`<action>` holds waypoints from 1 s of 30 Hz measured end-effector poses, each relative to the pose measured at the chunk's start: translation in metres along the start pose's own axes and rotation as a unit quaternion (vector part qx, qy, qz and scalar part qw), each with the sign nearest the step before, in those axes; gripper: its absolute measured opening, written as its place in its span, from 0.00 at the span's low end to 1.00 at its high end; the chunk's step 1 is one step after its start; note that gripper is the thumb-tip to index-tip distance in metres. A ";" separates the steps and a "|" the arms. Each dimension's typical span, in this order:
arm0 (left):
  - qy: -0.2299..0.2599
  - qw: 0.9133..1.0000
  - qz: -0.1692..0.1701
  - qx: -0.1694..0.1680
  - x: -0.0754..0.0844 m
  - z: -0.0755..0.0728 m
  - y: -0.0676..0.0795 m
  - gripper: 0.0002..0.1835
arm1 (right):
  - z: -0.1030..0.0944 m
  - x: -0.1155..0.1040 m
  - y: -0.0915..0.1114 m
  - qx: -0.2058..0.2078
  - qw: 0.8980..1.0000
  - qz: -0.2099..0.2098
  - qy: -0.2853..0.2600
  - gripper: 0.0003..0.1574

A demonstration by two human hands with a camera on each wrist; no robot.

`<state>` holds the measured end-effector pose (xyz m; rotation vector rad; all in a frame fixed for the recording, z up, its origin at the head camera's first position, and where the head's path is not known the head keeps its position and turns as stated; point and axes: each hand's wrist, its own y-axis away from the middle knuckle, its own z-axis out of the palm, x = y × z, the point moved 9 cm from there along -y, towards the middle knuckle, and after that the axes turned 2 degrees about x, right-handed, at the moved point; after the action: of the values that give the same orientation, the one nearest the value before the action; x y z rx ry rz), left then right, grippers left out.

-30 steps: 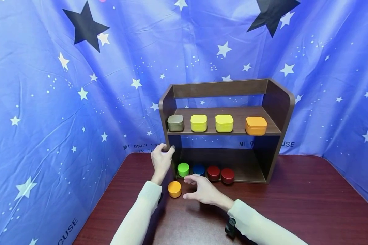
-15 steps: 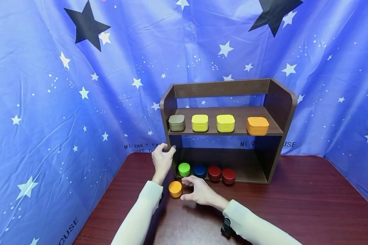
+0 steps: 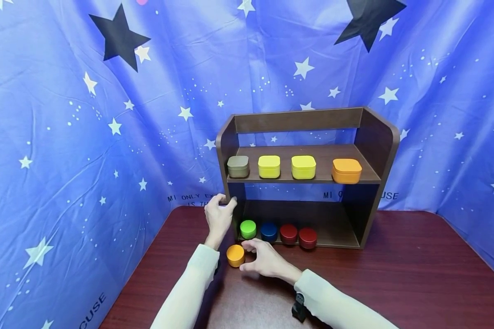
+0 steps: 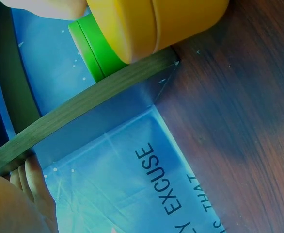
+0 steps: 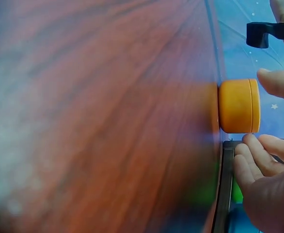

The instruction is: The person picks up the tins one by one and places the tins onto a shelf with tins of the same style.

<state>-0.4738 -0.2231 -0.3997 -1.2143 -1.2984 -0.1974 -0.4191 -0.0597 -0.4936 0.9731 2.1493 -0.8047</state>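
Observation:
My left hand (image 3: 219, 220) grips the left side panel of a dark brown two-tier shelf (image 3: 298, 119), thumb on the inner side and fingers outside. On the table just in front of the shelf stands a round orange tin (image 3: 235, 256). My right hand (image 3: 268, 261) is right beside it, thumb and fingers spread apart. The right wrist view shows the thumb on one side of the orange tin (image 5: 239, 106) and the fingertips near its other side; whether they touch it I cannot tell. Behind it, a green tin (image 3: 248, 229) sits at the lower shelf's left end.
A blue tin (image 3: 269, 232) and two dark red tins (image 3: 288, 234) continue the lower row along the front edge. Up top stand a grey-green square tin (image 3: 238, 167), two yellow ones (image 3: 269, 167) and an orange one (image 3: 346, 172). A starry blue curtain (image 3: 169, 91) surrounds the table (image 3: 411, 274).
My right hand has moved slightly left, closer to the round orange tin. The left hand keeps its grip on the side panel; the tins have stayed put.

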 end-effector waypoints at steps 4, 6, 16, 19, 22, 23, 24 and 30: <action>0.003 1.000 0.002 -0.002 0.001 0.000 0.000 0.10 | 0.002 -0.001 -0.003 0.002 1.000 0.004 0.003 0.42; 0.003 1.000 0.005 -0.003 0.002 0.000 0.000 0.11 | 0.003 -0.002 -0.004 0.002 1.000 0.005 0.001 0.41; 0.000 1.000 0.007 -0.001 -0.001 0.000 -0.001 0.11 | 0.009 0.000 -0.010 -0.004 1.000 0.018 -0.007 0.40; -0.002 1.000 0.006 -0.001 -0.002 0.000 -0.002 0.10 | 0.010 0.000 -0.011 -0.006 1.000 0.017 -0.009 0.40; -0.002 1.000 0.005 0.000 -0.002 0.001 -0.001 0.10 | 0.012 0.001 -0.013 -0.007 1.000 0.018 -0.004 0.40; -0.002 1.000 0.006 0.000 -0.001 0.001 -0.001 0.10 | 0.012 0.001 -0.013 -0.006 1.000 0.018 -0.003 0.40; -0.002 1.000 0.007 0.000 -0.001 0.000 -0.001 0.10 | 0.013 0.001 -0.014 -0.006 1.000 0.019 -0.002 0.40; -0.012 1.000 0.024 0.007 0.000 -0.001 -0.001 0.10 | 0.016 -0.001 -0.017 -0.006 1.000 0.019 0.005 0.40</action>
<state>-0.4743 -0.2242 -0.3989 -1.2386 -1.2887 -0.1388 -0.4279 -0.0812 -0.4983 1.0099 2.1357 -0.7688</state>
